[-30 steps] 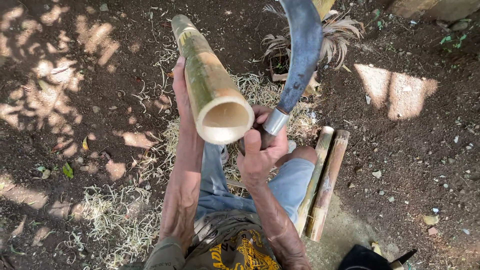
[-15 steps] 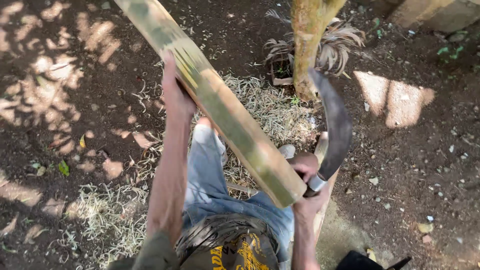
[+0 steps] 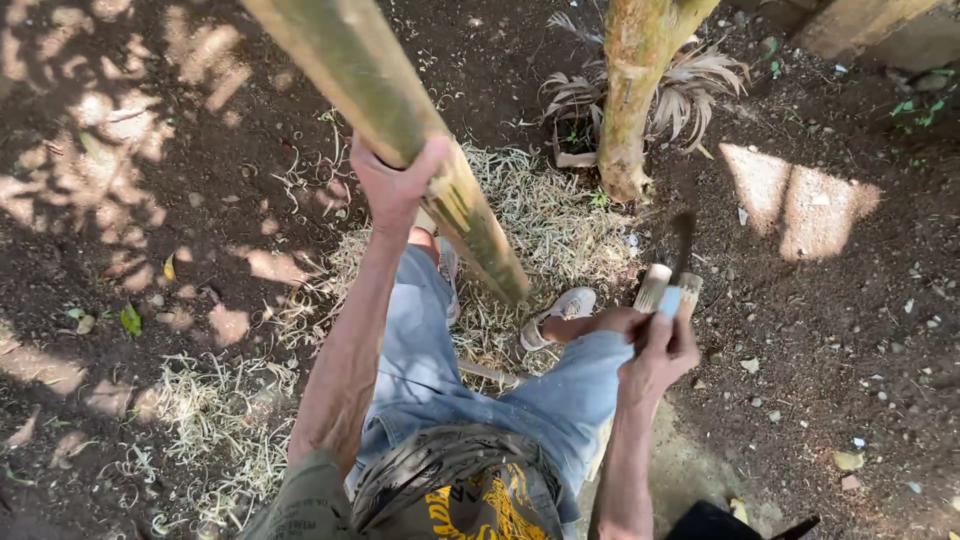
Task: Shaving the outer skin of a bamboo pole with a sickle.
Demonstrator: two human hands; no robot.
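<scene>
My left hand [image 3: 395, 180] grips a thick green-yellow bamboo pole [image 3: 400, 120] that slants from the upper left down to between my legs, its lower end near my knee. My right hand [image 3: 655, 350] is closed on the handle of a curved machete [image 3: 680, 265], held low at my right knee with the dark blade seen edge-on, pointing away from me. The blade is apart from the pole. My legs in light blue jeans [image 3: 470, 380] and a grey shoe [image 3: 560, 308] lie below the pole.
A thin tree trunk [image 3: 630, 100] with dry fronds at its base rises just beyond my feet. Pale bamboo shavings [image 3: 530, 220] cover the dark soil around my legs. A cut bamboo piece [image 3: 655, 288] lies behind my right hand. Sunlit patches dot the ground.
The pole has swung from pointing at the camera to standing steeply upright. The machete has dropped from raised beside the pole to low at my right knee.
</scene>
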